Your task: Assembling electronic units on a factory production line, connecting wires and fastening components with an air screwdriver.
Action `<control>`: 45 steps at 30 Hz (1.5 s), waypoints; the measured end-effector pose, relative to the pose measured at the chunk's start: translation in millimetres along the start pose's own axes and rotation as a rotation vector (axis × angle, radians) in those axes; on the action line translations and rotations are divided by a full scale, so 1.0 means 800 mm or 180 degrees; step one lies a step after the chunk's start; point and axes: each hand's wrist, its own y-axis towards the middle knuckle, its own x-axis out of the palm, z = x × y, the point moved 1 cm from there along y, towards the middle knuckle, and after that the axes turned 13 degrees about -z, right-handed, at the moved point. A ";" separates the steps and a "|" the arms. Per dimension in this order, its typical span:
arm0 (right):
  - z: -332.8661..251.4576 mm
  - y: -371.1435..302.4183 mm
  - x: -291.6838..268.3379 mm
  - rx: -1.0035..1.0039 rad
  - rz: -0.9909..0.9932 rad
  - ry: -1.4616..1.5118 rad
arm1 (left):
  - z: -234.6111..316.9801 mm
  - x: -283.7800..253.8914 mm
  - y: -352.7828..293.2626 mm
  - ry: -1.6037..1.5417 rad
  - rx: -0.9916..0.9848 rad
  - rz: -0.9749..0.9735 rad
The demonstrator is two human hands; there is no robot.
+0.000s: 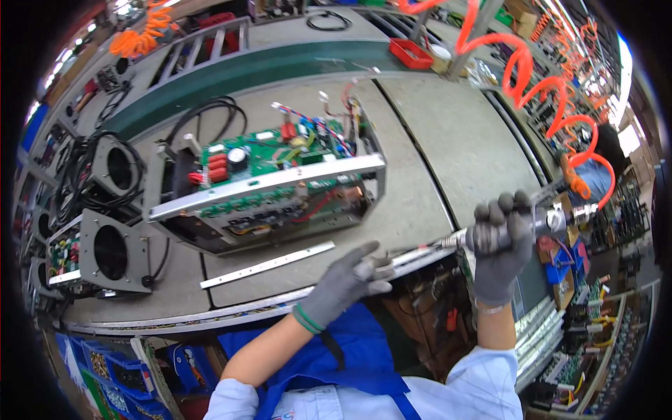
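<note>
My right hand point(498, 241), in a grey glove, is wrapped round a power screwdriver point(549, 222) held sideways, its thin bit point(420, 247) pointing left. My left hand point(348, 278), also gloved in grey with a green cuff, is at the bit's tip with thumb and fingers drawn together. Whatever it pinches there is too small to make out. Ahead and to the left stands an open metal chassis point(269, 187) with a green circuit board point(262, 157) on top, wires and red components on it. A narrow white metal strip point(269, 264) lies on the bench before the chassis.
An orange-red coiled air hose point(521, 70) hangs at the right. Grey metal housings with round openings point(112, 245) and black cables point(77, 175) stand left. A red tray point(411, 53) sits at the back. Blue parts bins point(115, 371) are below the bench edge; another person point(595, 171) is far right.
</note>
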 end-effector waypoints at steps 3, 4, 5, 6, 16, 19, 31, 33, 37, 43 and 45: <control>0.004 -0.016 0.015 0.0146 -0.0330 0.0089 | 0.019 0.021 -0.016 -0.0133 -0.0078 0.0024; 0.009 -0.019 0.021 0.0215 -0.0336 0.0069 | 0.022 0.016 -0.026 0.0132 -0.0291 0.0183; 0.014 -0.020 0.031 0.0202 -0.0393 0.0115 | 0.025 0.012 -0.036 0.0399 -0.0501 0.0353; 0.017 -0.022 0.040 0.0299 -0.0330 0.0124 | 0.025 0.012 -0.044 0.0428 -0.0447 0.0363; 0.043 -0.069 0.090 0.0026 -0.0421 0.0635 | 0.017 -0.003 -0.105 0.0439 -0.0126 0.0954; 0.038 -0.080 0.103 -0.0042 -0.0226 0.0564 | 0.010 -0.007 -0.105 0.0253 -0.0122 0.0958; 0.026 -0.083 0.112 -0.0592 -0.0043 0.0343 | 0.019 0.004 -0.097 0.0277 0.0097 0.1141; 0.024 -0.082 0.109 -0.0559 -0.0221 0.0316 | 0.014 0.000 -0.097 0.0213 0.0048 0.1002; 0.026 -0.079 0.110 -0.0530 -0.0480 0.0360 | 0.016 0.011 -0.090 -0.0035 0.0167 0.0928; 0.027 -0.077 0.103 -0.0666 -0.0181 0.0342 | 0.012 0.018 -0.075 -0.0206 0.0240 0.1129; 0.026 -0.077 0.099 -0.0803 -0.0311 0.0277 | 0.014 0.021 -0.072 -0.0195 0.0295 0.1106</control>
